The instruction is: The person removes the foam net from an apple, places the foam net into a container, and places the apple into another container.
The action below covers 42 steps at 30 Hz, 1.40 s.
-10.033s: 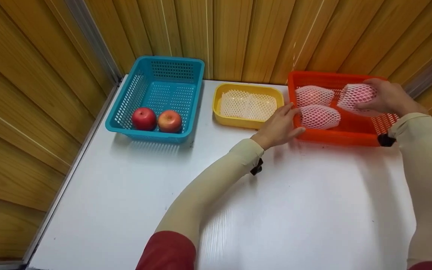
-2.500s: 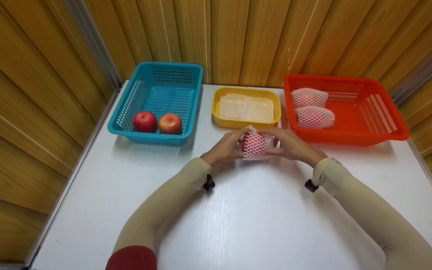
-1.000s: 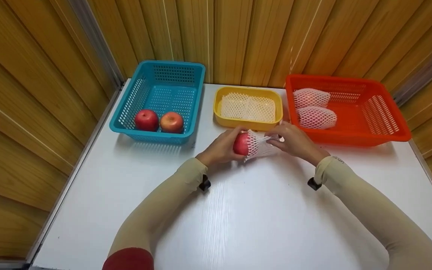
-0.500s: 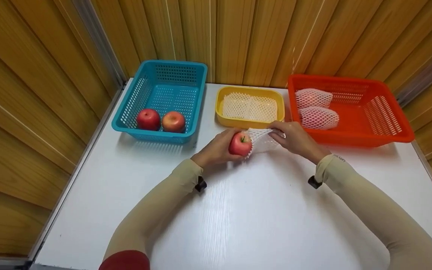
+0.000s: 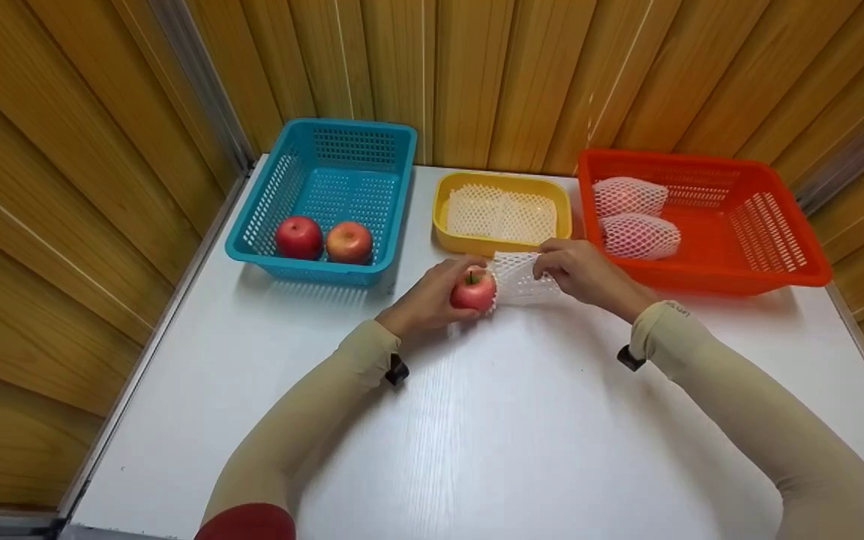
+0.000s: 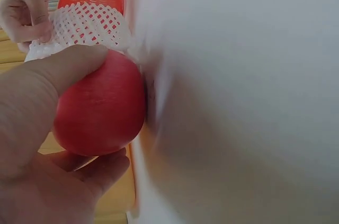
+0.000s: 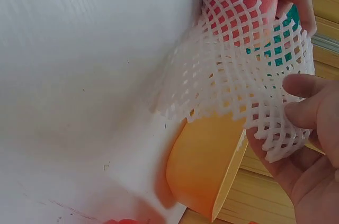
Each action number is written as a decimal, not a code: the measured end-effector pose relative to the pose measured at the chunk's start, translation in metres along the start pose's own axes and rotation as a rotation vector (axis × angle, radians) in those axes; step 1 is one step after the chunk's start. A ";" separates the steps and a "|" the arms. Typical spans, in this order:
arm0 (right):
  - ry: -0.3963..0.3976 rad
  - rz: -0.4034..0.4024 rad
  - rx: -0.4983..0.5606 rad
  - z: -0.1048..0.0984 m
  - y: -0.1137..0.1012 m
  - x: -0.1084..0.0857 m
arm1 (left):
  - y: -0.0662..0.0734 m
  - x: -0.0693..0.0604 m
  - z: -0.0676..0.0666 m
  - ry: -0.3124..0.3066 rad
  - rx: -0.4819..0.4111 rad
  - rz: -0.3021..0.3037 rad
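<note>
Holds a round red apple [image 5: 473, 290] in the left hand [image 5: 426, 300], using thumb and fingers curled round it from the left; pinches a loose white net [image 5: 520, 276] in the right hand [image 5: 586, 271], using thumb and fingers pressed together near the net's right end; has the apple at the left and the net at the right, with the net's open end right up against the apple; shows, in the right wrist view, a toothy net edge lying over part of the apple's skin; cannot tell whether to call that round the apple or just beside it; runs the net's long way from left to right, from the apple across to the right hand; leaves the left hand nearest the apple, with the right hand a net away on the other side; shows a dark stem on top of the apple; cannot tell of any touch between apple and table

Works just over a shiny white table [image 5: 522, 420], with a soft shadow below the hands; has a yellow tray [image 5: 473, 244] close behind the net, with flat white nets [image 5: 499, 214] lying in it; has a red basket [image 5: 732, 279] back to the right, holding two wrapped apples [image 5: 638, 236] side by side at its left end; has a blue basket [image 5: 312, 271] back to the left, holding two bare apples [image 5: 299, 238] at its near end; has wooden walls [image 5: 469, 75] behind it all
</note>
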State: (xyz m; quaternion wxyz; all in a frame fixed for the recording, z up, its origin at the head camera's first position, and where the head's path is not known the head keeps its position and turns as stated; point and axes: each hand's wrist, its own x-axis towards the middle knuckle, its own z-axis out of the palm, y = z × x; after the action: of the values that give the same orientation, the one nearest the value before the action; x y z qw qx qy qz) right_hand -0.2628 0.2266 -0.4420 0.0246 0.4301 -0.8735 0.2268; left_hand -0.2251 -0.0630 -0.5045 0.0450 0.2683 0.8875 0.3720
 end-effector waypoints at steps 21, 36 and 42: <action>0.131 0.006 -0.050 -0.031 0.000 0.013 | 0.009 -0.013 -0.007 -0.056 0.049 -0.026; 0.273 0.363 0.084 -0.037 0.003 0.045 | 0.002 -0.016 -0.006 -0.017 0.005 -0.028; 0.332 0.535 0.160 -0.035 0.009 0.060 | 0.001 -0.015 -0.004 -0.012 -0.001 -0.018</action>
State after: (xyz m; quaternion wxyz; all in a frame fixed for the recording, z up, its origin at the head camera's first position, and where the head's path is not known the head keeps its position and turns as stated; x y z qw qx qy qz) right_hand -0.3126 0.2008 -0.3999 0.0723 0.1430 -0.9191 0.3601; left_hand -0.2132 -0.0726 -0.5025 0.0539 0.2623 0.8895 0.3704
